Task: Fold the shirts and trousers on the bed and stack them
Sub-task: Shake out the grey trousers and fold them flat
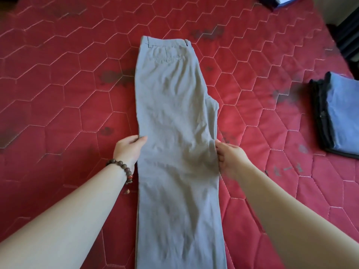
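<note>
Grey trousers (174,117) lie lengthwise on the red quilted bed (58,84), folded leg over leg, waistband at the far end and the legs running off the bottom of the view. My left hand (129,148), with a bead bracelet on its wrist, pinches the trousers' left edge at mid-length. My right hand (230,155) pinches the right edge at the same height. A stack of folded clothes (338,113), blue on top of dark pieces, sits at the right edge of the bed.
The mattress has dark stains in several spots. A dark object with something white on it (283,2) lies at the far top right. Dark furniture (349,35) stands beyond the bed's right side.
</note>
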{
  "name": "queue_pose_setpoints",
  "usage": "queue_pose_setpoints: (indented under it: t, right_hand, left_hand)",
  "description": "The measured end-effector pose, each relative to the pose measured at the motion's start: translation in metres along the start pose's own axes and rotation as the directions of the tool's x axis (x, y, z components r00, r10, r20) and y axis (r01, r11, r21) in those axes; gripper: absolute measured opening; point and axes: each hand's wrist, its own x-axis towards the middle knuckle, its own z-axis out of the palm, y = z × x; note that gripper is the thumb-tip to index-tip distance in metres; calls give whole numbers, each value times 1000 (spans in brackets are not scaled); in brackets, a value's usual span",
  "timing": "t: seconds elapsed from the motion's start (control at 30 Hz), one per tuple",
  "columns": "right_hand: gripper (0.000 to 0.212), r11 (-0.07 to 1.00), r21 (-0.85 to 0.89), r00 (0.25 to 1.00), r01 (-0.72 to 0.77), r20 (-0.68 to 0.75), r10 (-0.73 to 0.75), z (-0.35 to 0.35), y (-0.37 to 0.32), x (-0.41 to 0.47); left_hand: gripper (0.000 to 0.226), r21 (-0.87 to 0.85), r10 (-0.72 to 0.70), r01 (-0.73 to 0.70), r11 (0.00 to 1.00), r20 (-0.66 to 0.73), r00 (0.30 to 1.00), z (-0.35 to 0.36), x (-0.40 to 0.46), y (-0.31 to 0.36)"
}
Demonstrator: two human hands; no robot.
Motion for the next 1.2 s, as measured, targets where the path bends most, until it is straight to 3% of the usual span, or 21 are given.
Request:
queue_pose_setpoints:
  t: [0.1, 0.2, 0.33, 0.43, 0.53, 0.63, 0.73, 0.8, 0.83, 0.9, 0.97, 1.03, 1.1, 1.2]
  right_hand:
    - [18, 998, 56, 997, 37, -68, -34, 19, -30, 30]
    - [8, 994, 50, 989, 101, -110, -95, 33, -50, 51]
    - [12, 981, -5, 936, 196, -296, -188, 29, -56, 68]
    - [13, 998, -5, 966, 57, -252, -56, 27, -64, 75]
    - [45, 998, 58, 993, -29, -117, 35, 30, -95, 86]
    - [36, 1000, 5, 999, -13, -52, 13, 37, -117, 100]
    - [22, 996, -25, 977, 90, -194, -93, 36, -119, 107]
    - [12, 980, -149, 946, 131, -277, -169, 30, -113, 108]
    - [16, 948, -293, 928, 121, -306, -213, 28, -112, 108]
    - [31, 800, -594, 869, 84, -349, -351, 27, -119, 111]
    - [39, 694, -707, 826, 137, -305, -474, 34, -139, 116]
    - [41, 584, -776, 833, 237, -147, -533, 49, -161, 123]
    - [44, 520, -796, 864, 310, 7, -503, 70, -177, 135]
    - [43, 553, -776, 922, 303, 92, -376, 94, -196, 150]
  left_hand:
    - [14, -26, 4, -5, 1000, -44, 999, 20, 26, 22]
    - [27, 62, -9, 16, 998, -117, 993, 31, 49, 33]
    - [30, 52, -11, 24, 998, -231, 973, 31, 69, 34]
    - [21, 43, -26, 35, 998, -193, 981, 27, 76, 42]
    - [19, 28, -24, 28, 999, -113, 993, 27, 92, 58]
    - [23, 17, -56, 59, 998, -125, 991, 36, 112, 79]
    - [24, -1, -14, 14, 1000, -177, 984, 45, 123, 90]
    - [28, -12, 30, -33, 999, -174, 984, 46, 124, 89]
    - [30, -5, 23, -24, 1000, -165, 986, 46, 124, 89]
    - [29, -39, -22, 17, 999, -129, 991, 46, 131, 93]
    - [18, -143, -48, 36, 989, -81, 996, 50, 145, 106]
    - [6, -155, -43, 33, 987, -63, 997, 54, 158, 121]
    - [14, -45, -43, 41, 998, -51, 998, 56, 172, 129]
    - [30, 151, -39, 50, 987, -77, 996, 56, 186, 137]
